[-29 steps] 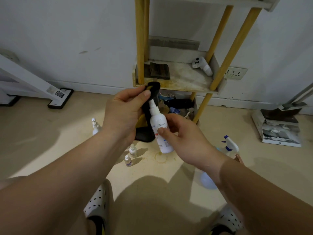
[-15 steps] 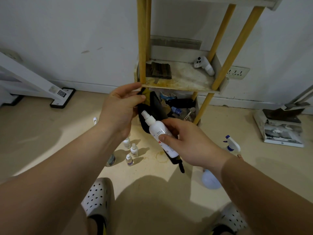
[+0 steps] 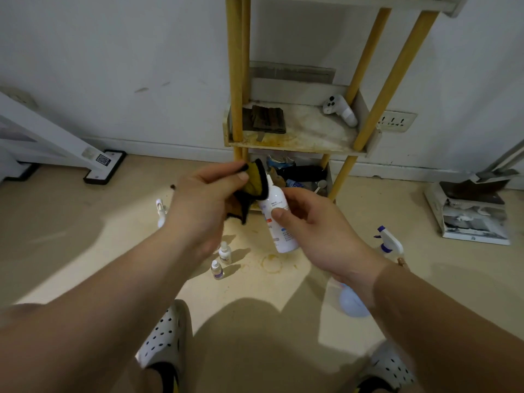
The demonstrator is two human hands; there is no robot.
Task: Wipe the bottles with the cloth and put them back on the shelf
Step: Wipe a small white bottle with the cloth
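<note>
Bottle (image 3: 279, 219) gripped by right hand (image 3: 317, 222); cloth (image 3: 252, 191) pinched over its top by left hand (image 3: 204, 205)

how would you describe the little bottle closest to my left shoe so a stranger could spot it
Start at the yellow-legged shelf against the wall and drop to the floor in front of it, just left of the ring-shaped stain. Two small dropper bottles stand there; yours is the near bottle, closer to the white holed shoe than its neighbour.
</note>
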